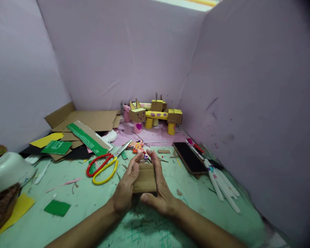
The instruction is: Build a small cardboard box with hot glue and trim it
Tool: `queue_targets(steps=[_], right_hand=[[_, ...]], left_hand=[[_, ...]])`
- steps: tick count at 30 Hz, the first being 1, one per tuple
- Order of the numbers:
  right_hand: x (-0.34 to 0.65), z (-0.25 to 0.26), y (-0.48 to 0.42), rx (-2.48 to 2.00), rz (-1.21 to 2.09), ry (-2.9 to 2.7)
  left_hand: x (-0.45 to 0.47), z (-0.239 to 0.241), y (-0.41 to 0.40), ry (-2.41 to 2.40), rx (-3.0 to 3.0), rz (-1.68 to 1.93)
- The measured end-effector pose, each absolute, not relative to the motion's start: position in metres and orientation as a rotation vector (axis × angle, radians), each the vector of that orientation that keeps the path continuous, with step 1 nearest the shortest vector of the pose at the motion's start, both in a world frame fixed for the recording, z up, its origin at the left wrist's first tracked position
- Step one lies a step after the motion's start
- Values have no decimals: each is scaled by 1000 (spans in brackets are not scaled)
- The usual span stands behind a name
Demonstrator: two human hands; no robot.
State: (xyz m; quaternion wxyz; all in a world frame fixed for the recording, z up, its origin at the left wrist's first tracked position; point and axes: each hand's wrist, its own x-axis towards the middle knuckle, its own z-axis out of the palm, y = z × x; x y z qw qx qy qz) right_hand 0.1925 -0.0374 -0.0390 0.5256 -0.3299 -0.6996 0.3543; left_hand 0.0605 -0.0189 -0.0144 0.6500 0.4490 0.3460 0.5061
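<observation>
A small brown cardboard box sits between my two hands, just above or on the green tabletop. My left hand presses its left side with the fingers pointing forward. Against the right side lies my right hand, its thumb bent across the near edge. The underside of the box is hidden. Beyond my fingertips lie bits of patterned paper. Scissors with one red and one yellow handle lie with blades parted, left of my left hand.
Cardboard animal figures stand at the back. Cardboard sheets and a green strip pile up at the left, near a white bowl. A phone and white-barrelled pens lie at the right, beside the pale wall.
</observation>
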Motion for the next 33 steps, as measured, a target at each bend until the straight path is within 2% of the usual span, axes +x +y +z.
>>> queue_targets(steps=[6, 11, 13, 16, 20, 27, 30, 33], right_hand=[[194, -29, -33, -703, 896, -1645], [196, -22, -16, -791, 1017, -1018], [194, -22, -13, -865, 1112, -930], [187, -22, -15, -879, 1215, -959], [180, -25, -23, -856, 1089, -1104], [177, -32, -22, -904, 963, -1204], [183, -27, -14, -918, 1066, -1150], [188, -21, -16, -874, 1035, -1064]], left_hand=[[57, -11, -12, 778, 1056, 1162], [56, -9, -8, 806, 1144, 1204], [58, -9, -11, 790, 1209, 1192], [61, -8, -17, 692, 1153, 1176], [64, -8, -20, 607, 894, 1147], [70, -12, -20, 761, 1027, 1212], [69, -3, -13, 821, 865, 1188], [65, 6, -1, 798, 633, 1177]])
